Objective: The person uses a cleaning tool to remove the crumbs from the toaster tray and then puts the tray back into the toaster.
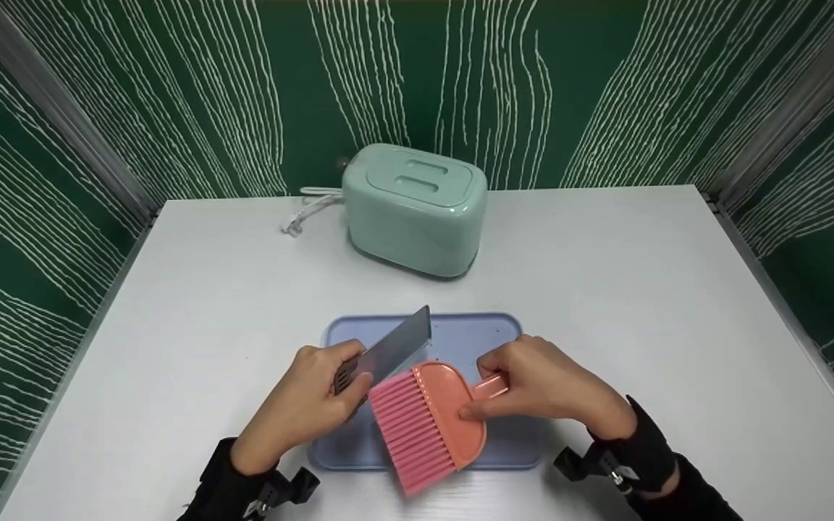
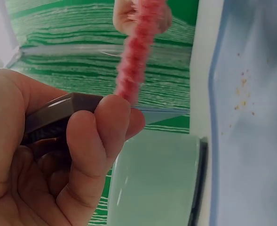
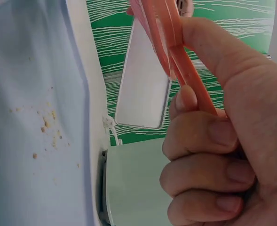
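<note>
A lab-like booth, probably: green white-streaked walls (image 1: 598, 43) (grey posts (image 1: 792, 94) at the corners) behind and beside a white table (image 1: 605, 268).

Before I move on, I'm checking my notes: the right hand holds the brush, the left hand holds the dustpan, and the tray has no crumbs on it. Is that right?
Not quite: the tray does have crumbs on it, as the right wrist view shows. The right hand holds the brush, and the left hand holds the dustpan.

Black wristbands (image 1: 645, 449) bear blocky black mounts (image 1: 305, 485) with silvery fittings (image 1: 619, 481), and the right sleeve (image 1: 699, 498) is black.
</note>
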`<act>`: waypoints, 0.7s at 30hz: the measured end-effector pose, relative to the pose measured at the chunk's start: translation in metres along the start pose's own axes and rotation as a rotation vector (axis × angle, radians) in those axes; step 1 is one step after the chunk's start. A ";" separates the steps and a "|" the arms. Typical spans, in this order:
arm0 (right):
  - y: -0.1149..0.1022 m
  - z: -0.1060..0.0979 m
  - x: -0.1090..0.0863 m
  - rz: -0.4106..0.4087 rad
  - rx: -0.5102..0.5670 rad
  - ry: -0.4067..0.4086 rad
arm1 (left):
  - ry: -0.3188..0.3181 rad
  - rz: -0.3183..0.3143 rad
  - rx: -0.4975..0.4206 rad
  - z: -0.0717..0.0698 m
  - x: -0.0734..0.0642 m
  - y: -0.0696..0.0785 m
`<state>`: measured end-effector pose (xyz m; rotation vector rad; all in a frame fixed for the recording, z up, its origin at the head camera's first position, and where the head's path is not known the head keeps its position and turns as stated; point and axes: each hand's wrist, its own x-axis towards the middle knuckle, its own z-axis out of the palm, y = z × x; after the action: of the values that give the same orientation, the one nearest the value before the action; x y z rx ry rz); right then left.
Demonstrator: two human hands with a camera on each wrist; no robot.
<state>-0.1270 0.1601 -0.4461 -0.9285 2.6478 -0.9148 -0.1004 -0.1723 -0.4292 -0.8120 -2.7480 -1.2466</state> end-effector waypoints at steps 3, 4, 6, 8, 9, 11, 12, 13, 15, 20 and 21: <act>0.002 -0.001 0.002 0.023 -0.014 0.005 | 0.015 0.008 0.014 -0.001 0.000 0.001; 0.002 -0.001 0.002 0.035 -0.017 0.007 | 0.021 0.011 0.022 -0.002 0.000 0.001; 0.005 -0.003 0.002 0.054 -0.026 0.011 | 0.028 0.011 0.032 -0.002 -0.001 0.001; 0.008 -0.004 0.003 0.069 -0.034 0.015 | 0.029 0.008 0.042 -0.003 -0.001 0.001; 0.009 -0.005 0.003 0.074 -0.042 0.020 | 0.026 0.005 0.041 -0.004 -0.001 0.002; 0.012 -0.006 0.003 0.084 -0.059 0.029 | 0.017 0.000 0.037 -0.004 -0.001 0.002; 0.013 -0.007 0.003 0.094 -0.063 0.030 | 0.012 0.000 0.035 -0.005 -0.001 0.003; 0.014 -0.007 0.004 0.107 -0.067 0.031 | 0.009 0.000 0.037 -0.005 -0.001 0.003; 0.016 -0.009 0.004 0.140 -0.066 0.030 | 0.005 0.005 0.045 -0.005 -0.002 0.003; 0.020 -0.011 0.004 0.201 -0.060 0.028 | 0.012 0.027 0.081 -0.005 -0.003 0.003; 0.021 -0.011 0.004 0.203 -0.062 0.031 | 0.014 0.030 0.083 -0.005 -0.003 0.004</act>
<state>-0.1441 0.1760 -0.4499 -0.6463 2.7477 -0.8095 -0.0972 -0.1753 -0.4238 -0.8300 -2.7446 -1.1212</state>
